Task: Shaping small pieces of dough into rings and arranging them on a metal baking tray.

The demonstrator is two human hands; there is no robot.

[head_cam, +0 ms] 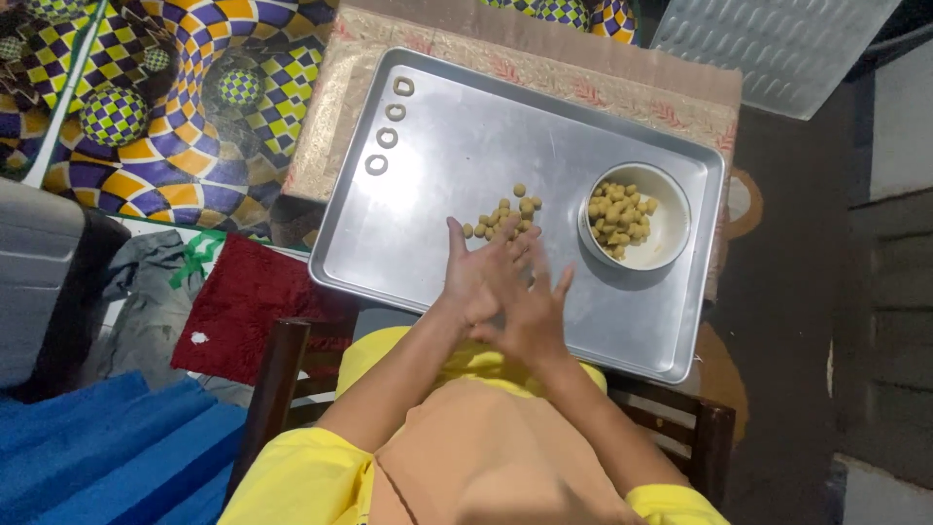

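Observation:
My left hand (469, 275) and my right hand (535, 313) are pressed palm to palm above the near part of a silver metal tray (428, 262), fingers stretched out. Whatever lies between the palms is hidden. Just beyond my fingertips a small heap of yellowish dough balls (502, 218) lies loose on the tray. A white bowl (673, 222) with more dough balls (615, 214) stands on the tray's right side. Several dough rings (387, 137) sit in a row at the tray's far left.
The tray rests on a beige patterned cloth (622, 83) over a dark wooden frame (277, 374). A purple-and-yellow checked mat (175, 117), a red cloth (243, 301), a blue corrugated sheet (107, 447) and a grey box (39, 272) lie to the left. An embossed metal sheet (777, 44) is at the top right.

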